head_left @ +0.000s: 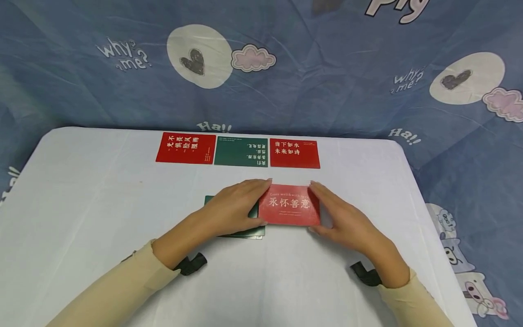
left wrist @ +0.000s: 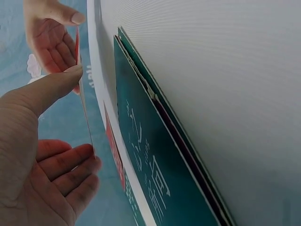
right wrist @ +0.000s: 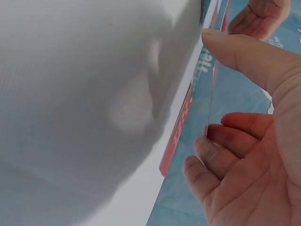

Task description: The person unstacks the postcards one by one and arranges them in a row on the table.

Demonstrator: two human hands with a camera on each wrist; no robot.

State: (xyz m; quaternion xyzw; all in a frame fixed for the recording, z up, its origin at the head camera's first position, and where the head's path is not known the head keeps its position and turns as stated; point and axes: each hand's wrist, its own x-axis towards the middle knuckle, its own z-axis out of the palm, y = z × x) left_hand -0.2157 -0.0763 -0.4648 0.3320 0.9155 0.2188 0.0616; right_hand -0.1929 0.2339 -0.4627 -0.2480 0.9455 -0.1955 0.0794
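Note:
A red card (head_left: 289, 215) with white lettering is held up between both hands, above the table. My left hand (head_left: 234, 208) grips its left edge, thumb at the near corner and fingers at the far one. On the right edge, my right hand (head_left: 347, 222) holds it the same way. Both wrist views show the card nearly edge-on, as a thin line between thumb and fingers. A small stack of green cards (left wrist: 141, 136) lies on the table just under my left hand, which partly covers it in the head view.
Along the back of the white table (head_left: 102, 190) lie a red card (head_left: 185, 148), a green card (head_left: 241, 151) and another red card (head_left: 295, 153) in a row. A blue printed cloth (head_left: 310, 91) hangs behind the table and shows along its right side.

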